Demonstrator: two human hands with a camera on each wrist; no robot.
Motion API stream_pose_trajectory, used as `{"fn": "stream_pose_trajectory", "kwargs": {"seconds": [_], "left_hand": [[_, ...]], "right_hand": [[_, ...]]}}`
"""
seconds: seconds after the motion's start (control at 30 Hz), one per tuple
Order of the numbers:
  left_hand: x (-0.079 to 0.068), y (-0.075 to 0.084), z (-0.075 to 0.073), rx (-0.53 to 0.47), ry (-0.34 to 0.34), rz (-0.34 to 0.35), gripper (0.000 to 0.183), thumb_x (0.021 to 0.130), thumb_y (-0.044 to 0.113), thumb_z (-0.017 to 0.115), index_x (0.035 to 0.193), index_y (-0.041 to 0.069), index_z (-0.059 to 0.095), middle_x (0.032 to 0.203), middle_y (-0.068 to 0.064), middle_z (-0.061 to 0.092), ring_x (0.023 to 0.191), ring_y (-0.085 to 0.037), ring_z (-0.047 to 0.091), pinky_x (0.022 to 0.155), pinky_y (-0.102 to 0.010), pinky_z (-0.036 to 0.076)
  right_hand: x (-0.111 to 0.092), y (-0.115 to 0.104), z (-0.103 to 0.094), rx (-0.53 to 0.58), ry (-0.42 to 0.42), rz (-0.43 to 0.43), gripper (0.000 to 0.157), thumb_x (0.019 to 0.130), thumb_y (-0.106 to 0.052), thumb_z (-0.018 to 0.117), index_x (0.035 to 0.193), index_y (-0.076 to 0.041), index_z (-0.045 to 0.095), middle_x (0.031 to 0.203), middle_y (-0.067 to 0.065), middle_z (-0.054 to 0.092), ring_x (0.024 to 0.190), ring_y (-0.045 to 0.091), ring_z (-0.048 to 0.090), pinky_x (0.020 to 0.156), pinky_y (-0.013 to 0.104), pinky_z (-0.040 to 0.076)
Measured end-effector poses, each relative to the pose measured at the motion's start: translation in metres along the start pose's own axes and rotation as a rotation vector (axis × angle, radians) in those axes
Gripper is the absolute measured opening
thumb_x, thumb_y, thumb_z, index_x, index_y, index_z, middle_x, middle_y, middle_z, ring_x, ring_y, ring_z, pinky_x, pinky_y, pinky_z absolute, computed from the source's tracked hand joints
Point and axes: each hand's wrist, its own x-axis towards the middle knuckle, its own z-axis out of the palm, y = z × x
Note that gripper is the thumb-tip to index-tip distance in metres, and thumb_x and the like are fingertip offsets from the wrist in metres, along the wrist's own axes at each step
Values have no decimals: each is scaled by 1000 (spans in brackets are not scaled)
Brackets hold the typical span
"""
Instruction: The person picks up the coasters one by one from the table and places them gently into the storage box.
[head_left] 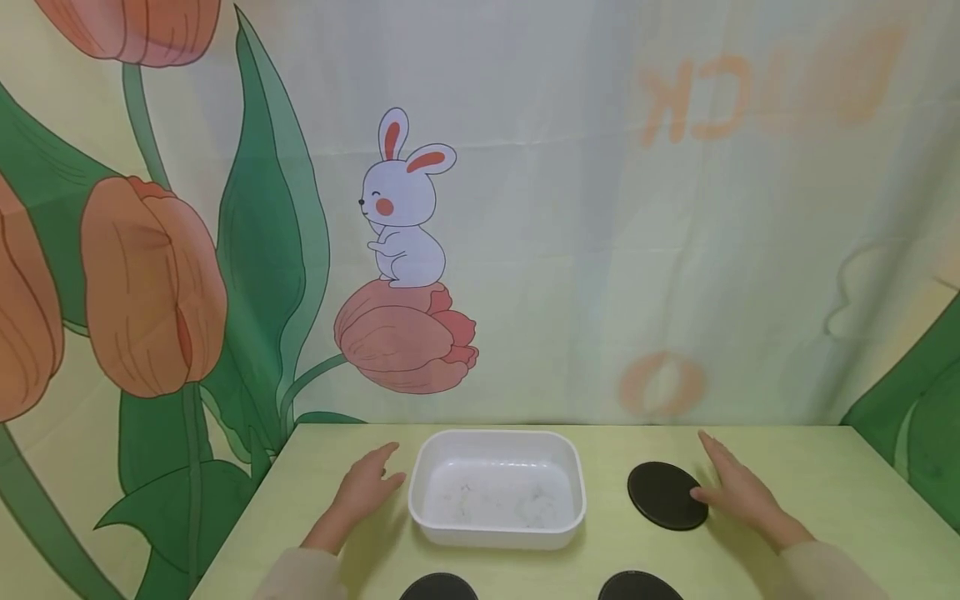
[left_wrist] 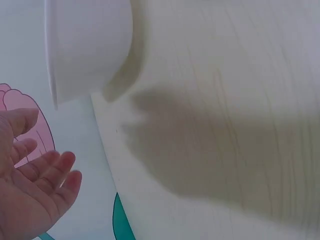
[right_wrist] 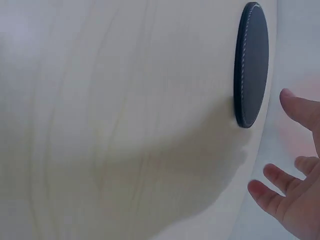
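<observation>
A white rectangular plastic tub (head_left: 497, 538) stands on the table, with nothing but faint smudges on its floor. Just left of it my left hand (head_left: 365, 485) hovers, fingers relaxed and holding nothing. The left wrist view shows that hand (left_wrist: 37, 187) apart from the tub's side (left_wrist: 87, 45). To the tub's right lies a round black coaster (head_left: 663, 497) with a stitched edge. My right hand (head_left: 738, 492) is above the table beside this coaster, its thumb overlapping the rim in the head view. In the right wrist view, the loosely spread fingers stand apart from the coaster (right_wrist: 256, 65).
Two more black discs, one left (head_left: 438, 588) and one right (head_left: 640, 587), are cut off by the head view's lower edge. Behind the pale wooden table (head_left: 840, 467) hangs a cloth backdrop (head_left: 555, 250) printed with tulips and a rabbit.
</observation>
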Motion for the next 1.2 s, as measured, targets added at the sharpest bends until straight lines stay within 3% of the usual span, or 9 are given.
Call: {"fn": "stream_pose_trajectory", "kwargs": {"seconds": [0.1,0.2,0.3,0.43,0.5,0.6,0.73,1.2], "left_hand": [[2,3,5,-37,7,-21,42,82,12,59,121,0,49,112,-21,57,89,-32,61,76,-42,49],[3,5,10,-60,16,-31,38,82,11,59,117,0,52,105,-18,60,84,-28,62,73,-39,50],[3,7,12,-84,35,-37,34,81,10,60,114,0,54,98,-16,62,81,-26,61,71,-38,50],[3,9,13,-109,49,-57,30,82,9,59,110,0,56,94,-14,63,80,-24,60,69,-36,50],[4,9,16,-141,47,-78,28,83,10,58,110,0,56,93,-13,62,78,-21,59,65,-32,50],[6,6,21,-220,36,-111,29,84,9,57,111,-1,55,91,-13,61,73,-17,57,57,-26,49],[6,5,27,-323,25,-143,31,85,8,56,113,-2,53,90,-13,59,70,-13,55,52,-23,49],[6,6,28,-503,-22,-244,35,86,6,53,119,-4,47,91,-14,53,69,-17,56,56,-27,50]], "right_hand": [[5,-1,2,78,-25,43,94,75,-22,68,140,0,4,135,34,23,114,51,35,85,57,37],[9,-2,2,157,-58,93,95,77,-25,66,140,0,0,131,36,27,104,48,46,77,49,45],[12,-3,1,252,-92,151,94,79,-26,65,140,-1,-2,128,37,29,85,36,55,65,38,47],[16,-3,3,373,-130,212,90,81,-20,63,140,-1,-1,128,37,29,62,18,45,56,30,41],[17,-1,4,407,-146,230,88,81,-19,63,140,1,0,128,38,29,64,18,46,57,31,42],[19,1,7,408,-157,237,84,81,-19,63,138,5,7,125,38,32,84,37,52,67,38,46],[22,4,10,361,-166,235,76,79,-21,64,133,9,21,119,37,39,106,50,42,77,45,45],[27,2,17,338,-210,219,60,75,-11,66,122,14,37,108,33,48,96,38,50,79,46,43]]}}
